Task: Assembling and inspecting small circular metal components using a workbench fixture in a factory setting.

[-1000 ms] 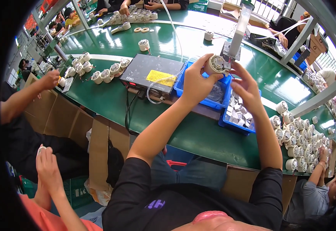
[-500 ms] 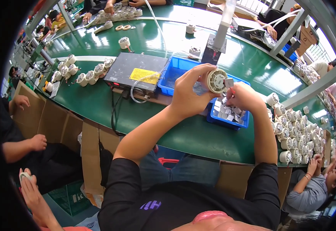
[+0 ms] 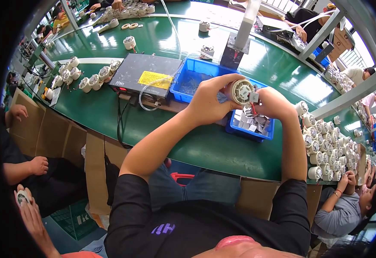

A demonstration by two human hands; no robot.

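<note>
My left hand (image 3: 211, 101) grips a round white motor-like part (image 3: 242, 91) with a slotted face, held above the green table. My right hand (image 3: 273, 102) pinches a small grey square piece (image 3: 254, 97) against the part's right edge, with a red wire showing just below it. Under both hands sits a blue bin (image 3: 252, 124) holding several small grey square pieces. A second, larger blue bin (image 3: 189, 81) lies to its left.
A grey control box (image 3: 143, 78) with a yellow label and cables sits left of the bins. Rows of white round parts (image 3: 325, 148) stand at the right, and more round parts (image 3: 91, 79) at the left. Other people's hands (image 3: 35, 165) work at my left and right.
Both hands with the round part have come down from in front of the upright fixture toward me and now sit over the small blue bin. The right hand now holds a grey piece against it.
</note>
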